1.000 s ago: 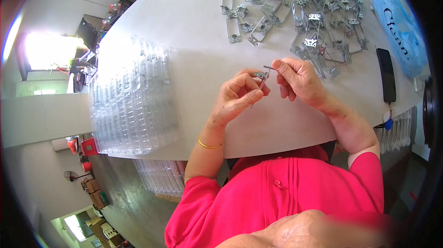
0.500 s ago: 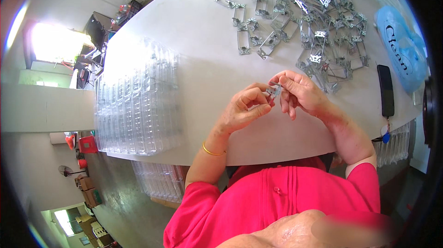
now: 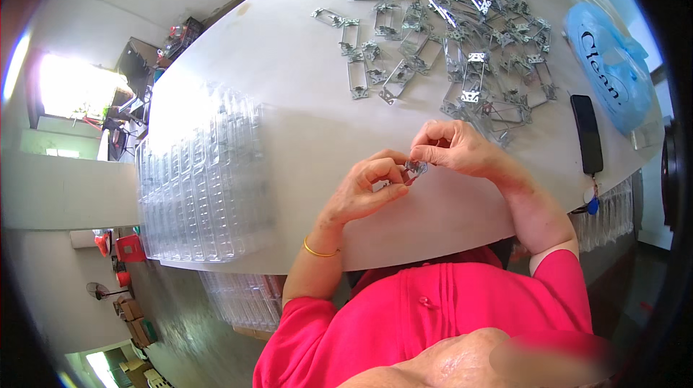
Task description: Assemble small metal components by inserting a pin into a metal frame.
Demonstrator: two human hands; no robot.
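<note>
My left hand (image 3: 367,187) pinches a small silver metal bracket (image 3: 416,167) between thumb and fingertips, above the table. From the other side, my right hand (image 3: 456,148) bends over the same piece, its thumb and forefinger pressed together at the bracket's upper edge. Fingers cover much of the bracket, so its full shape is hidden. Beyond my hands lies a loose heap of silver metal frames (image 3: 474,79), rectangular with thin side rods and plate-like ends.
Stacked clear plastic trays (image 3: 198,186) stand on the white table (image 3: 303,121) at the left. A black phone (image 3: 587,134) and a blue plastic bag (image 3: 610,63) lie at the right. More clear trays (image 3: 242,298) sit below the table's near edge.
The right hand's fingers, which hung loosely beside the bracket, are now curled in, with thumb and forefinger pinched at its top. The whole view has shifted slightly.
</note>
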